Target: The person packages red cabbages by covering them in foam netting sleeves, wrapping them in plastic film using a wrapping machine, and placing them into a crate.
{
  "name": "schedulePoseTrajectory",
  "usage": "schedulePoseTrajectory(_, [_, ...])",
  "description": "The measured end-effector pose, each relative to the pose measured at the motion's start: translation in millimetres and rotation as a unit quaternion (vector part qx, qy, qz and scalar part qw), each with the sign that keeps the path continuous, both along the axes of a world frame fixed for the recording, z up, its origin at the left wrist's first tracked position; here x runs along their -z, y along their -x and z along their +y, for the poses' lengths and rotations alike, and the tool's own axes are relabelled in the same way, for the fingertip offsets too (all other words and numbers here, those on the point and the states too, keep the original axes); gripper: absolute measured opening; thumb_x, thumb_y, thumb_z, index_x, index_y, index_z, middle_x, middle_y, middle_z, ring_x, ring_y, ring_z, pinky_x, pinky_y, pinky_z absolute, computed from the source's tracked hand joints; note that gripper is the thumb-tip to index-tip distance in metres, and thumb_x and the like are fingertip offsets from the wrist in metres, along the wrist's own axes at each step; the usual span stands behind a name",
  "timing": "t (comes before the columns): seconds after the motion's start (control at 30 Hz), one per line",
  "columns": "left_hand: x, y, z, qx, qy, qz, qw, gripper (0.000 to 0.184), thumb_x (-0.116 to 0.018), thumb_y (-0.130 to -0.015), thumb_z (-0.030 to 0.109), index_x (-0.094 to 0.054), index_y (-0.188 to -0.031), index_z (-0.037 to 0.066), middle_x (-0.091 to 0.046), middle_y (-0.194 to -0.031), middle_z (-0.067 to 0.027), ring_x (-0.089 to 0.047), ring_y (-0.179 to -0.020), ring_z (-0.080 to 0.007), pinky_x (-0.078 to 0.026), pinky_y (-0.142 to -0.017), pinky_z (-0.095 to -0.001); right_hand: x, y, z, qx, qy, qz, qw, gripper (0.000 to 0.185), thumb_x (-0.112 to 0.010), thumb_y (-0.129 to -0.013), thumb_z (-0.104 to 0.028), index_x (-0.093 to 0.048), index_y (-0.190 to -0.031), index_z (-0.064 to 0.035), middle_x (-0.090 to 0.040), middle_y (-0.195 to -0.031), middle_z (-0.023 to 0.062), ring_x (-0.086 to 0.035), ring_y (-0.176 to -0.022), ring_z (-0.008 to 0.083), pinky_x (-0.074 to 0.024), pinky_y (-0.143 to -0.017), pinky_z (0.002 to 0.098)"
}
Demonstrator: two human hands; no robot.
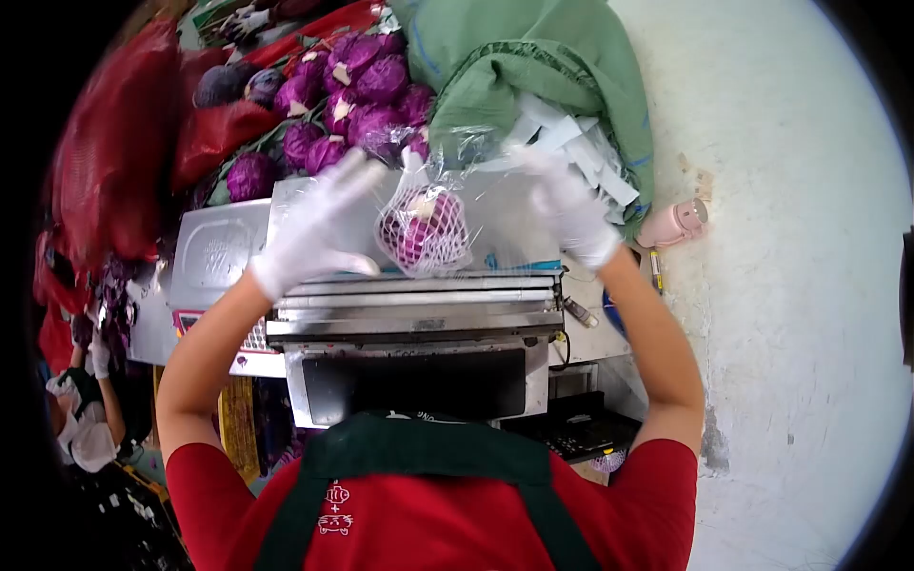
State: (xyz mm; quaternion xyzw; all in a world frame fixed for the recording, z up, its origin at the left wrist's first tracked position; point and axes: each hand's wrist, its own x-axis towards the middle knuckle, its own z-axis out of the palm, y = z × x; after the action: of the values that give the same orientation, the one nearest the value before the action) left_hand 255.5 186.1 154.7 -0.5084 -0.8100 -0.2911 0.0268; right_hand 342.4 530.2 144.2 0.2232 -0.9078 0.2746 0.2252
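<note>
A purple cabbage in a white foam net point(424, 233) sits on the metal surface of a wrapping machine point(414, 309), between my hands. Clear plastic film point(466, 147) is bunched and wrinkled behind and over it. My left hand point(319, 228), in a white glove, is to the left of the cabbage with its fingers stretched out and the thumb apart. On the right, my right hand point(568, 205), also gloved, is raised with fingers extended; it is blurred. Whether either hand's fingertips touch the film is unclear.
Several purple cabbages point(357, 90) are piled behind. A green cloth sack point(543, 48) lies beside white strips point(590, 157). A scale point(219, 252) stands left, a pink bottle point(673, 224) right. Red mesh sacks point(119, 143) and another person point(86, 409) are at far left.
</note>
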Motion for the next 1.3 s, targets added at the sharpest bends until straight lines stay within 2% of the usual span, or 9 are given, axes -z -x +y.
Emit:
schedulePoseTrajectory(0.07, [33,11,30,0.038,0.036,-0.061,0.997,0.101,-0.085,-0.060,0.040,-0.036,-0.141,0.005,-0.044,-0.137,-0.0225,-0.044,-0.127,-0.0366,-0.035,-0.106,-0.0398,15,17,-25,-0.038,-0.247,-0.030,0.968,0.076,-0.064,-0.068,0.003,-0.038,-0.139,-0.0077,-0.047,-0.132,0.0205,-0.060,-0.102,0.0313,-0.0513,-0.087,0.0352])
schedulePoseTrajectory(0.23, [61,4,53,-0.007,-0.188,-0.478,0.858,0.064,-0.066,-0.078,0.012,-0.040,-0.135,-0.001,-0.055,-0.124,-0.0122,-0.056,-0.111,-0.0200,-0.045,-0.097,-0.0325,27,6,-61,-0.073,0.182,-0.260,0.945,0.083,-0.074,-0.072,-0.014,-0.026,-0.138,-0.0028,-0.057,-0.119,0.0232,-0.057,-0.111,0.0337,-0.0435,-0.098,0.0379])
schedulePoseTrajectory(0.33, [14,-48,30,-0.021,-0.100,-0.580,0.808,0.053,-0.042,-0.098,0.038,-0.040,-0.135,-0.001,-0.054,-0.126,-0.0127,-0.054,-0.116,-0.0216,-0.044,-0.099,-0.0357,26,-31,-69,-0.152,0.244,-0.331,0.899,0.072,-0.073,-0.075,-0.019,-0.033,-0.134,-0.0018,-0.059,-0.115,0.0204,-0.060,-0.105,0.0286,-0.0466,-0.095,0.0363])
schedulePoseTrajectory(0.4, [18,-84,22,-0.003,-0.114,-0.848,0.517,0.071,-0.020,-0.098,0.058,-0.038,-0.139,0.003,-0.047,-0.137,-0.0136,-0.050,-0.122,-0.0252,-0.041,-0.104,-0.0408,21,-76,-84,-0.171,0.372,-0.523,0.748,0.059,-0.067,-0.081,-0.021,-0.040,-0.130,-0.0019,-0.061,-0.112,0.0193,-0.063,-0.097,0.0264,-0.0512,-0.088,0.0371])
schedulePoseTrajectory(0.5, [12,-130,20,-0.023,-0.075,-0.928,0.363,0.067,-0.019,-0.099,0.056,-0.035,-0.142,0.007,-0.047,-0.137,-0.0107,-0.049,-0.122,-0.0253,-0.037,-0.107,-0.0379,11,-135,-102,-0.125,0.462,-0.710,0.516,0.049,-0.052,-0.092,-0.035,-0.045,-0.128,-0.0039,-0.062,-0.107,0.0174,-0.064,-0.091,0.0265,-0.0539,-0.083,0.0381])
schedulePoseTrajectory(0.7, [100,-174,-4,-0.040,-0.085,-0.955,0.282,0.070,-0.021,-0.097,0.059,-0.031,-0.144,0.009,-0.043,-0.140,-0.0129,-0.047,-0.125,-0.0283,-0.037,-0.107,-0.0418,88,-189,-112,-0.024,0.492,-0.747,0.446,0.052,-0.049,-0.088,-0.046,-0.053,-0.122,-0.0069,-0.062,-0.102,0.0121,-0.063,-0.090,0.0223,-0.0511,-0.084,0.0335])
schedulePoseTrajectory(0.97, [85,-235,-116,-0.231,0.063,-0.449,0.861,0.024,-0.063,-0.089,0.010,-0.062,-0.111,0.000,-0.068,-0.095,-0.0076,-0.063,-0.082,-0.0120,-0.049,-0.075,-0.0257,72,-234,-120,0.051,0.678,-0.634,0.367,0.052,-0.044,-0.097,-0.034,-0.035,-0.140,-0.0061,-0.055,-0.123,0.0139,-0.058,-0.107,0.0218,-0.0481,-0.091,0.0315])
schedulePoseTrajectory(1.1, [81,-246,-87,-0.270,-0.167,-0.436,0.842,0.022,-0.051,-0.098,0.018,-0.059,-0.089,-0.001,-0.057,-0.068,-0.0002,-0.051,-0.058,-0.0084,-0.043,-0.057,-0.0237,79,-281,-146,0.126,0.404,-0.493,0.760,0.040,-0.045,-0.097,-0.024,-0.045,-0.130,-0.0011,-0.060,-0.112,0.0113,-0.059,-0.099,0.0159,-0.0456,-0.091,0.0295])
schedulePoseTrajectory(1.3, [43,-230,-59,-0.429,-0.290,-0.758,0.396,0.027,-0.044,-0.100,0.033,-0.057,-0.100,0.009,-0.064,-0.092,-0.0051,-0.053,-0.060,-0.0104,-0.037,-0.049,-0.0228,62,-269,-121,0.244,0.685,-0.442,0.526,0.035,-0.041,-0.101,-0.026,-0.058,-0.082,-0.0022,-0.039,-0.053,-0.0047,-0.031,-0.041,0.0049,-0.0251,-0.039,0.0210])
